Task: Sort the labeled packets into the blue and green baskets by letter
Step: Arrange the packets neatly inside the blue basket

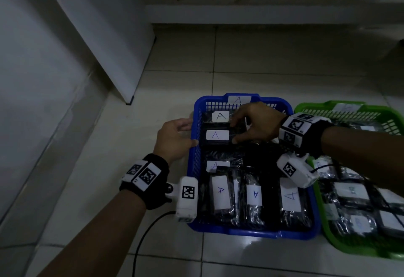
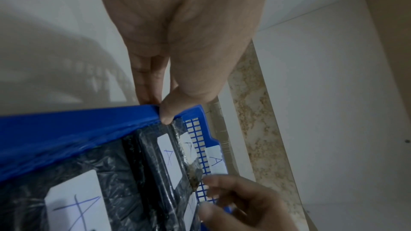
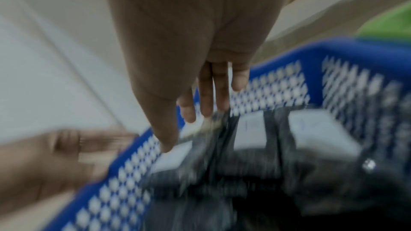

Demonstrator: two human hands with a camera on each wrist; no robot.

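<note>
The blue basket (image 1: 251, 233) on the tiled floor holds several black wrapped packets with white "A" labels, and its far wall carries an "A" tag (image 1: 239, 99). My left hand (image 1: 191, 132) grips the basket's left rim (image 2: 66, 134), thumb over the edge (image 2: 165, 113) and fingers outside. My right hand (image 1: 233, 132) reaches into the far end and pinches the right end of one "A" packet (image 1: 216, 135) between thumb and fingers. The green basket (image 1: 354, 248) stands at the right, also with several labelled packets. The right wrist view is blurred; the fingers (image 3: 206, 104) point down at the packets.
A white panel (image 1: 109, 47) leans at the left, its foot close to the blue basket's far corner. A raised ledge (image 1: 262, 14) runs along the back. A black cable (image 1: 148, 228) trails on the floor by my left forearm. The two baskets touch side by side.
</note>
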